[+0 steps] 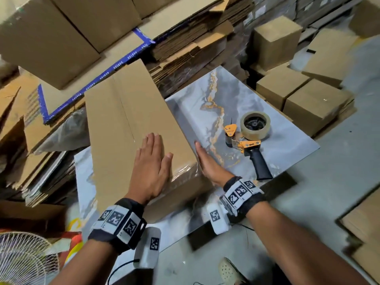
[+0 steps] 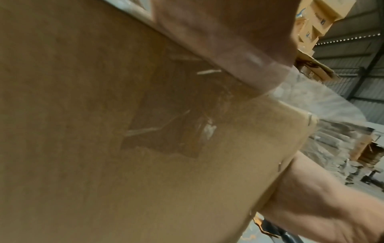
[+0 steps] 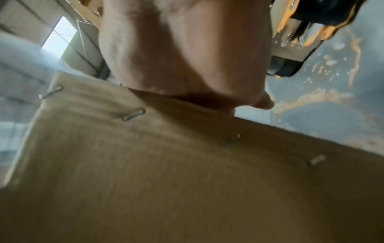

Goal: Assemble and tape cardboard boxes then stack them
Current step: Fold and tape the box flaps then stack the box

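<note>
A long brown cardboard box (image 1: 127, 120) lies on the marble-patterned table (image 1: 205, 93), with clear tape over its near end. My left hand (image 1: 152, 161) lies flat on the box top, fingers straight. My right hand (image 1: 207, 161) presses flat against the box's right side wall, fingers straight along the edge. In the left wrist view the box (image 2: 104, 148) fills the picture, with the taped seam (image 2: 239, 62) under my palm. The right wrist view shows the stapled side of the box (image 3: 166, 164) below my palm (image 3: 182, 49). A tape dispenser (image 1: 249, 138) lies on the table right of the box.
Stacks of flat cardboard (image 1: 185, 44) rise behind the table. Assembled small boxes (image 1: 304, 97) stand at the right. A white fan (image 1: 22, 260) sits at the lower left. More flattened sheets (image 1: 24, 140) lean at the left.
</note>
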Tool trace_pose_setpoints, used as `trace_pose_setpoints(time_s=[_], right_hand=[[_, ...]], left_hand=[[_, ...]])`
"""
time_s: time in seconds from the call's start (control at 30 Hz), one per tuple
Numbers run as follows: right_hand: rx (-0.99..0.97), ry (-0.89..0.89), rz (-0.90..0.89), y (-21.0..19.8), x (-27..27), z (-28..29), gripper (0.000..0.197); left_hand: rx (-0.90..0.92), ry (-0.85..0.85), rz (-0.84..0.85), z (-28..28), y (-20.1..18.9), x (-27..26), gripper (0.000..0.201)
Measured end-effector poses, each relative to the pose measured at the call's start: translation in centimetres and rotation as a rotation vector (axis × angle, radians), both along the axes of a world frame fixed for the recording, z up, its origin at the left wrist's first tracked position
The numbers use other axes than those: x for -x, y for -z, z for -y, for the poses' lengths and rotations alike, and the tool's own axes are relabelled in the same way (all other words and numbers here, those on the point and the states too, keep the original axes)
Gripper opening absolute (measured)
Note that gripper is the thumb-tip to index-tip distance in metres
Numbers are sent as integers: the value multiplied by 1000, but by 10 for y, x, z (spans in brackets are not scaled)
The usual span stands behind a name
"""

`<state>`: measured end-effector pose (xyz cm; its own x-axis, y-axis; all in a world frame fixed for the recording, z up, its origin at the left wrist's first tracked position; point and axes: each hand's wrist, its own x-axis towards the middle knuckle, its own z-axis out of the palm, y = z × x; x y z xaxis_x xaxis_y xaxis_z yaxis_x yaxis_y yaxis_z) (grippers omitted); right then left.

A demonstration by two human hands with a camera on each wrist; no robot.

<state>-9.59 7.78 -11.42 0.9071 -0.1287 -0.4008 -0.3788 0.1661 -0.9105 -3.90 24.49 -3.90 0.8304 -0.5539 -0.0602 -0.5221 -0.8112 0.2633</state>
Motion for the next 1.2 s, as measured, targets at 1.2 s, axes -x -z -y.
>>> trace_pose_setpoints(time_s=[1.2], right_hand=[[1586, -432, 23, -102, 11, -128, 65]], left_hand=[[126, -387, 101, -99, 4, -7, 63]])
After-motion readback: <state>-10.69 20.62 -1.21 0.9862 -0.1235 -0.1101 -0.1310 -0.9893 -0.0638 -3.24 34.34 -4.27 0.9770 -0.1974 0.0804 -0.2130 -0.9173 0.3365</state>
